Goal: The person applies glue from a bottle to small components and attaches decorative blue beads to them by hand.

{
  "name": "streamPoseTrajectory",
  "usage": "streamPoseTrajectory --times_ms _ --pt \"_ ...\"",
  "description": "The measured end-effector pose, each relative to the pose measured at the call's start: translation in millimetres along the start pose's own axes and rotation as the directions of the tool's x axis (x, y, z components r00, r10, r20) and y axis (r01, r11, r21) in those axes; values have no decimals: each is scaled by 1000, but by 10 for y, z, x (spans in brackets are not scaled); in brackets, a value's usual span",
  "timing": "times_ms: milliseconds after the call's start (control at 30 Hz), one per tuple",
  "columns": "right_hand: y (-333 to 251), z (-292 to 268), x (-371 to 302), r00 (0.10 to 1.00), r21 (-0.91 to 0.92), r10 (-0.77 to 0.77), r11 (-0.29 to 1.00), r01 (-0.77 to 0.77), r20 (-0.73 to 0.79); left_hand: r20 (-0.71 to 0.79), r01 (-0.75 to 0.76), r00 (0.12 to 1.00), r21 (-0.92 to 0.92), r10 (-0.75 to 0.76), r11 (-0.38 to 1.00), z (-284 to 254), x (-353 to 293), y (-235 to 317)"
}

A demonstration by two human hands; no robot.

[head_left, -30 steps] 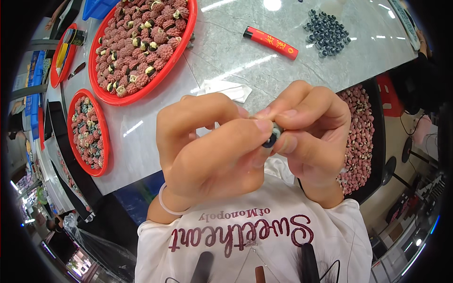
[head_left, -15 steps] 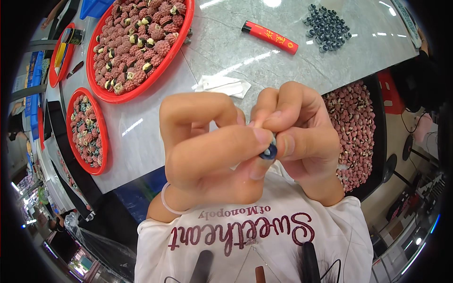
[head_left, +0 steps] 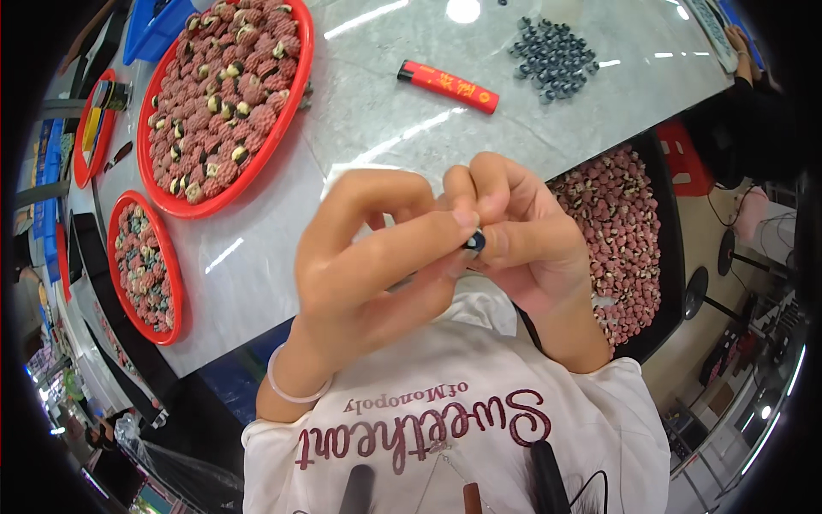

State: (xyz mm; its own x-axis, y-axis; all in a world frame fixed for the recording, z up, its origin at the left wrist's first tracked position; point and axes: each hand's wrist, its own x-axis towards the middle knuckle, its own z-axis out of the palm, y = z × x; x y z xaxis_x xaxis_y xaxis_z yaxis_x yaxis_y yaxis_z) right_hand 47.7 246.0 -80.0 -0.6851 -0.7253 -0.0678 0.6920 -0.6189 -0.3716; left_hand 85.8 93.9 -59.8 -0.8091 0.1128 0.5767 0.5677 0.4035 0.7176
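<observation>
In front of my chest, my left hand [head_left: 368, 261] and my right hand [head_left: 533, 248] meet with their fingertips together. Pinched between them is a small, shiny dark blue bead [head_left: 474, 241], mostly covered by the thumbs and fingers. Both hands appear to grip it. Beyond the hands, on the grey table [head_left: 377, 86], lies a pile of similar dark blue beads [head_left: 555, 64]. A red flat stick [head_left: 449, 86] with a black end rests left of that pile. A white paper [head_left: 349, 170] is partly hidden behind my left hand.
Two red trays, a large one [head_left: 300, 94] and a smaller one [head_left: 177, 295], hold ridged pink pieces at the left. A black bin [head_left: 670, 257] of similar pieces stands at the right. Another person's hand [head_left: 738, 41] shows at the far right. Blue bins [head_left: 154, 32] sit far left.
The view has shifted, so the table's things appear farther left. My hands remain together around the bead, which now shows less between the fingertips.
</observation>
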Motion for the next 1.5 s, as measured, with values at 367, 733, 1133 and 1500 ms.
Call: streamPoseTrajectory --times_ms 367,733,1133,1500 --pt "-937 -360 -297 765 -862 -627 461 210 -148 87 137 986 80 -144 987 -4 202 -31" --pt "-1185 -548 57 706 -981 -702 -185 -58 90 81 393 903 244 -422 887 -921 71 -126" --pt "-71 176 777 898 -754 37 -528 391 439 -45 371 921 408 -388 834 -1145 -49 -86" --pt "-20 42 1017 885 -537 142 -749 388 443 -29 405 912 227 -409 886 -965 -9 -116"
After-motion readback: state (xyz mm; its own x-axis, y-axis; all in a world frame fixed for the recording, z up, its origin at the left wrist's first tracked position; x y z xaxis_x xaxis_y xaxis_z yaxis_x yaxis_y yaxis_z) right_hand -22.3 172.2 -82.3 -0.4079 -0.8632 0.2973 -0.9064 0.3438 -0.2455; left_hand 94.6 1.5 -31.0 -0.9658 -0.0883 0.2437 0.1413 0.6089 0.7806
